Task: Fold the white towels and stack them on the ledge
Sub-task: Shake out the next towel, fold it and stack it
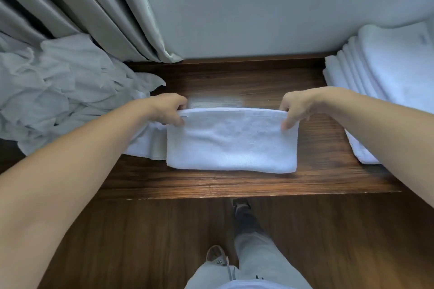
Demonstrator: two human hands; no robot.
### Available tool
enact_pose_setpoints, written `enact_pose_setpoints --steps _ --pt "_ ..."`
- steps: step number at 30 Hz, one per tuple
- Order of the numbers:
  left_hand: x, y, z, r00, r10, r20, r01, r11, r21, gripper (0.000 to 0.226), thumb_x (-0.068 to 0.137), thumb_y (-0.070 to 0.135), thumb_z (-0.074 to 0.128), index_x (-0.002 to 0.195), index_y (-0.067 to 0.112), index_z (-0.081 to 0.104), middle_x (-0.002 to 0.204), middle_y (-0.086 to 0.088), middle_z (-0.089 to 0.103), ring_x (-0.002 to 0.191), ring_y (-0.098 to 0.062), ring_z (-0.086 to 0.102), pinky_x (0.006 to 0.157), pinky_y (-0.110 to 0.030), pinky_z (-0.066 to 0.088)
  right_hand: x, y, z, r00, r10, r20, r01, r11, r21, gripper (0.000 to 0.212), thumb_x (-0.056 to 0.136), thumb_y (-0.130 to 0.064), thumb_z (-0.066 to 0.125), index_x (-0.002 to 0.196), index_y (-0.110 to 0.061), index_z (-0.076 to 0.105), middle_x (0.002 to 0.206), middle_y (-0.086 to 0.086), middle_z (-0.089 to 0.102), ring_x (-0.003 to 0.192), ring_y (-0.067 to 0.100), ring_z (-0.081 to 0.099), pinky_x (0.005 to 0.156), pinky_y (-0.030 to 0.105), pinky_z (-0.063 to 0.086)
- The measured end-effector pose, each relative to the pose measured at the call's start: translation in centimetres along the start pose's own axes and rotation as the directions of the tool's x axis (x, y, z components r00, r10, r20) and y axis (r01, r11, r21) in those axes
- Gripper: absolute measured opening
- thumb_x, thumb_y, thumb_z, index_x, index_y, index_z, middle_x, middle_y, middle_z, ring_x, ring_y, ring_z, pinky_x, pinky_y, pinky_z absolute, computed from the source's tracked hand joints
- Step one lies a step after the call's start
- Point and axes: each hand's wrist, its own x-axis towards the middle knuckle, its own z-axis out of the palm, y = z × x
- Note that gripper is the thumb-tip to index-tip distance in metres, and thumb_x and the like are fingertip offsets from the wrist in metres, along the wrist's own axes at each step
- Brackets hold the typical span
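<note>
Here, ledge (234, 185) runs dark wood across the view, wall behind, floor below its front edge. Curtain (94, 7) hangs at back left. Heap (58, 91) of unfolded white towels sits on the left end, spilling toward the middle. Stack (387, 73) of folded towels sits on the right end, a bit leaning. Towel (231, 143) lies mid-ledge, folded into a rectangle, its near fold close to the front edge. Left hand (169, 109) pinches the towel's far left corner, thumb on top; right hand (296, 107) pinches the far right corner the same way. Far edge is lifted slightly.

Risks, as I judge: layers could slip out of line if one pinch loosens during the next fold or lift; the towel's left end touches cloth trailing from the heap, so a lift may drag that along; setting it on the leaning stack carelessly could topple it.

Room: bare wood behind the towel to the wall; the right gap toward the stack is narrow but open; the front edge has little margin.
</note>
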Motion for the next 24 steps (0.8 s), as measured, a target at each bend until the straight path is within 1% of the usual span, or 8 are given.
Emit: enact_pose_setpoints --steps 4,7,10,13,15,18,22,24 --pt "-4.9 -0.4 -2.8 0.987 0.118 -0.11 -0.117 0.993 0.013 0.033 0.081 0.03 0.081 0.082 0.02 0.05 0.087 -0.006 0.061 0.072 -0.022 0.057 0.062 -0.038 0.045 -5.9 -0.5 -1.3 0.988 -0.085 -0.126 0.089 0.996 0.021 0.005 0.083 -0.028 0.079 0.08 -0.024 0.077 0.086 -0.001 0.073 0.079 0.022 0.071 0.058 0.025 0.056" --pt "-8.7 0.2 -5.4 0.952 0.174 -0.253 -0.17 0.985 0.035 0.028 0.08 0.027 0.081 0.082 0.024 0.053 0.084 0.0 0.061 0.075 -0.02 0.057 0.065 -0.036 0.043 -10.4 -1.8 -3.0 0.947 -0.109 -0.301 0.101 0.994 -0.043 0.018 0.082 -0.02 0.076 0.067 -0.015 0.067 0.062 -0.001 0.06 0.056 0.016 0.056 0.051 0.025 0.044" --pt "-11.9 0.7 -8.0 0.911 0.193 -0.363 -0.173 0.981 0.087 0.021 0.084 0.027 0.077 0.082 0.024 0.056 0.08 0.005 0.06 0.075 -0.019 0.058 0.064 -0.033 0.043 -14.4 -3.0 -4.4 0.867 -0.117 -0.485 0.082 0.992 -0.093 0.028 0.084 -0.022 0.073 0.067 -0.009 0.055 0.059 0.0 0.047 0.056 0.02 0.043 0.053 0.03 0.033" --pt "-14.7 1.2 -10.2 0.863 0.168 -0.476 -0.145 0.986 0.085 0.024 0.089 0.029 0.072 0.075 0.018 0.055 0.072 0.002 0.057 0.07 -0.021 0.055 0.06 -0.032 0.04 -17.3 -3.5 -5.4 0.77 -0.113 -0.628 0.107 0.993 -0.048 0.028 0.086 -0.024 0.069 0.068 -0.008 0.054 0.058 0.0 0.049 0.059 0.023 0.046 0.057 0.033 0.036" --pt "-16.2 1.4 -11.3 0.831 0.119 -0.543 -0.149 0.989 -0.011 0.019 0.09 0.026 0.071 0.081 0.013 0.061 0.074 -0.001 0.059 0.068 -0.02 0.056 0.061 -0.031 0.042 -19.1 -4.0 -5.7 0.709 -0.115 -0.696 0.157 0.988 -0.003 0.023 0.087 -0.024 0.066 0.069 -0.014 0.056 0.061 0.0 0.055 0.061 0.024 0.054 0.059 0.034 0.043" --pt "-17.3 1.7 -12.4 0.785 0.051 -0.617 -0.276 0.921 -0.275 0.016 0.092 0.016 0.071 0.083 0.006 0.062 0.076 -0.003 0.055 0.069 -0.017 0.051 0.061 -0.029 0.04 -21.4 -4.1 -5.6 0.629 -0.061 -0.775 0.24 0.963 0.118 0.016 0.086 -0.025 0.065 0.074 -0.016 0.061 0.067 0.006 0.062 0.064 0.028 0.061 0.062 0.041 0.054" --pt "-16.9 2.9 -12.8 0.712 -0.066 -0.699 -0.401 0.779 -0.482 0.009 0.094 0.011 0.069 0.094 0.002 0.066 0.081 -0.003 0.056 0.073 -0.016 0.049 0.063 -0.027 0.037 -24.0 -3.4 -4.4 0.529 0.019 -0.848 0.403 0.874 0.272 0.028 0.083 -0.026 0.065 0.077 0.0 0.056 0.068 0.005 0.053 0.063 0.02 0.051 0.061 0.03 0.045" --pt "-16.1 4.3 -12.5 0.705 -0.082 -0.705 -0.433 0.738 -0.519 0.01 0.095 0.009 0.065 0.092 0.0 0.066 0.082 -0.004 0.054 0.074 -0.016 0.047 0.066 -0.028 0.036 -25.1 -2.7 -3.3 0.507 0.085 -0.858 0.463 0.813 0.354 0.025 0.091 -0.015 0.067 0.074 -0.003 0.054 0.067 0.001 0.049 0.06 0.015 0.045 0.055 0.02 0.041"
